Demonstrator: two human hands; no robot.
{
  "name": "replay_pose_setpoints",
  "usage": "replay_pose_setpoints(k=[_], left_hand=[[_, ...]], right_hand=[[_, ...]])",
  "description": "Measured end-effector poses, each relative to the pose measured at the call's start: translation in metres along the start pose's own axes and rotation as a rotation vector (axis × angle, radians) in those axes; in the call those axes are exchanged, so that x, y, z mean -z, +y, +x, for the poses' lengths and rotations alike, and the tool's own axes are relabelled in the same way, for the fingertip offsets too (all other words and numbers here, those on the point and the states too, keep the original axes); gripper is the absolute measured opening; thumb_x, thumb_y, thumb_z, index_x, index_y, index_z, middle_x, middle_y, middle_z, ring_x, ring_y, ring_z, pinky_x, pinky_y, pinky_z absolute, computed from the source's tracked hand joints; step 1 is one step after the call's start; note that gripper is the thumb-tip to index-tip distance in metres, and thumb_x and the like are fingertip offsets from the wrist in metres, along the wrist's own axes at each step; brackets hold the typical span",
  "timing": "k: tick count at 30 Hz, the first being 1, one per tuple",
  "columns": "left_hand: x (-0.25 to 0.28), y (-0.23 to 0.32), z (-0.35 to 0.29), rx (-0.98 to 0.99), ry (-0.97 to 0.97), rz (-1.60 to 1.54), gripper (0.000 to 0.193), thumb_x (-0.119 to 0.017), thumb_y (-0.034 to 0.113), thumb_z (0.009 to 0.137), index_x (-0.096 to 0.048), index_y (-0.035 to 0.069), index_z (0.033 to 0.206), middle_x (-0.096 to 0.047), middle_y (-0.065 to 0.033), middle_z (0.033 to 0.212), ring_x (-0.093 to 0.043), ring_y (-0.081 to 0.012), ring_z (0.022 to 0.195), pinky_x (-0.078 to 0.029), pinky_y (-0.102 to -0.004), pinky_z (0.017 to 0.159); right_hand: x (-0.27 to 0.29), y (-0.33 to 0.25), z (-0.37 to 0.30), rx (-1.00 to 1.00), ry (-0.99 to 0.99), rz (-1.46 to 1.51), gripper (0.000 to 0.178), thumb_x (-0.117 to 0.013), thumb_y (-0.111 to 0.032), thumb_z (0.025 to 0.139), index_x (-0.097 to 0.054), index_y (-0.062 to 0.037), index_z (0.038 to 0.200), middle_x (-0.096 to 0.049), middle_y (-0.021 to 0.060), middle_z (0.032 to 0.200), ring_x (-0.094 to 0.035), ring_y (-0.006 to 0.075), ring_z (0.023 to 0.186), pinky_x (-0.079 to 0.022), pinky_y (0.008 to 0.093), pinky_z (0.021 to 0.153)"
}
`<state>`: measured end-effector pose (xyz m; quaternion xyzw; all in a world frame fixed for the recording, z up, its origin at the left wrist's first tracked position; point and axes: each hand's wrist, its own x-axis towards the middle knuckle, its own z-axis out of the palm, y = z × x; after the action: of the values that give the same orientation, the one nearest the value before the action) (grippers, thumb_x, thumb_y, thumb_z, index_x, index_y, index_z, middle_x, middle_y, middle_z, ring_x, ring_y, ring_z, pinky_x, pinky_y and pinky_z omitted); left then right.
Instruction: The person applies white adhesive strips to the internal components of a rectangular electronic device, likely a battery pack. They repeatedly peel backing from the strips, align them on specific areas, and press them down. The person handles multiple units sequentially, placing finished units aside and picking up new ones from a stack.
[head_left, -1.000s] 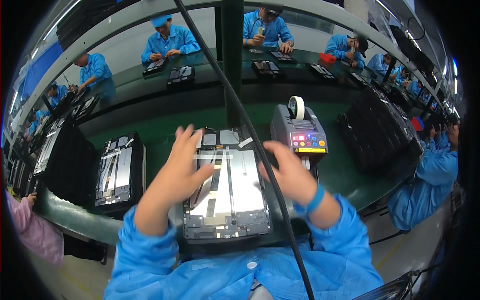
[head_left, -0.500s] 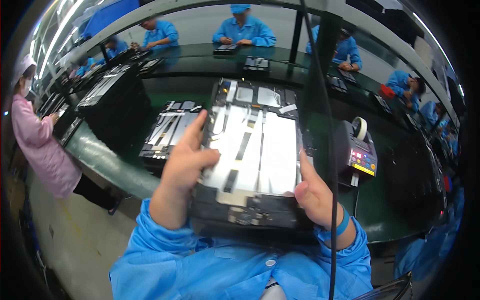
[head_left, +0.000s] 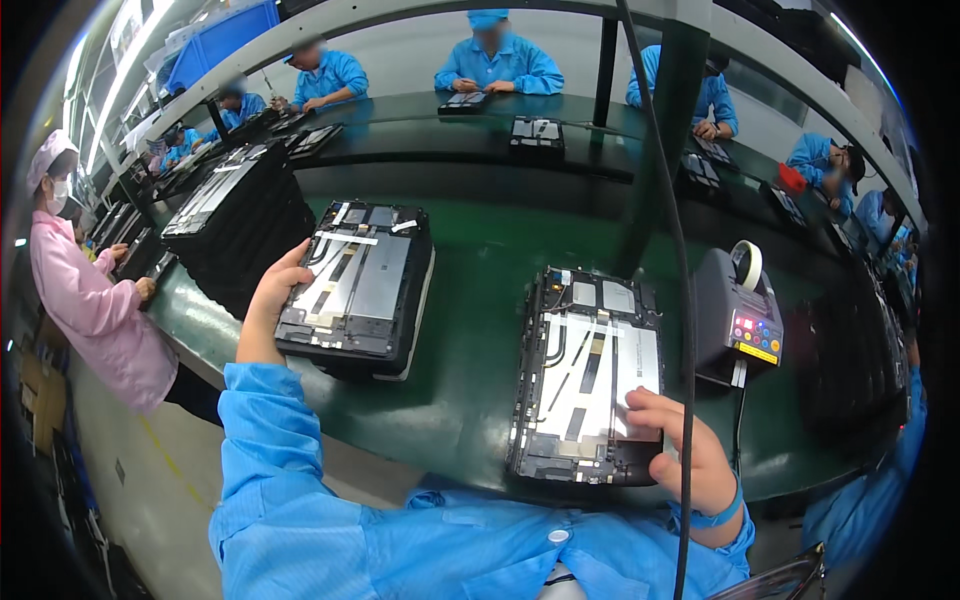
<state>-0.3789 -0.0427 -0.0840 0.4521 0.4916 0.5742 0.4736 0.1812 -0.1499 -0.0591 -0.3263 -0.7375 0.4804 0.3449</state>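
Against the left edge of a stack of opened tablet-like devices rests my left hand, its fingers stretched out and touching the top unit. That unit has black edges, silver-grey plates and a white strip across it. My right hand is open over the lower right part of a second device stack, fingers apart on or just above its shiny surface. Whether the fingertips press on it I cannot tell. The second stack shows pale plates, dark ribbon cables and a circuit strip at its near end.
Right of the second stack stands a grey tape dispenser with lit buttons. A black cable hangs in front. Behind the left stack is a taller device stack. Across the green table several co-workers in blue sit; a person in pink stands left.
The device both hands held up in front of me now lies on the left stack. My right hand has let go and moved to the right stack; my left hand stays beside the left one.
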Motion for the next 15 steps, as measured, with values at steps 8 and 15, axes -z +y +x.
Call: replay_pose_setpoints(k=[8,15], left_hand=[[-0.001,0.007,0.009,0.030,0.125,0.405,0.067,-0.058,-0.003,0.074,-0.037,-0.008,0.137,-0.060,-0.0153,0.118,-0.062,-0.0162,0.091,-0.048,-0.0246,0.082],[0.005,0.004,0.018,0.073,0.173,0.362,0.064,-0.058,-0.005,0.078,-0.036,-0.008,0.137,-0.064,-0.0127,0.103,-0.062,-0.0142,0.084,-0.048,-0.0227,0.076]], right_hand=[[0.010,0.008,-0.019,0.049,0.252,-0.165,0.036,-0.066,-0.032,0.086,-0.063,-0.0016,0.106,-0.059,0.0150,0.119,-0.050,0.0307,0.119,-0.036,0.0411,0.102],[0.011,0.022,-0.038,-0.043,0.406,-0.079,0.024,-0.066,-0.019,0.083,-0.064,-0.0025,0.101,-0.062,0.0135,0.114,-0.053,0.0275,0.115,-0.039,0.0372,0.098]])
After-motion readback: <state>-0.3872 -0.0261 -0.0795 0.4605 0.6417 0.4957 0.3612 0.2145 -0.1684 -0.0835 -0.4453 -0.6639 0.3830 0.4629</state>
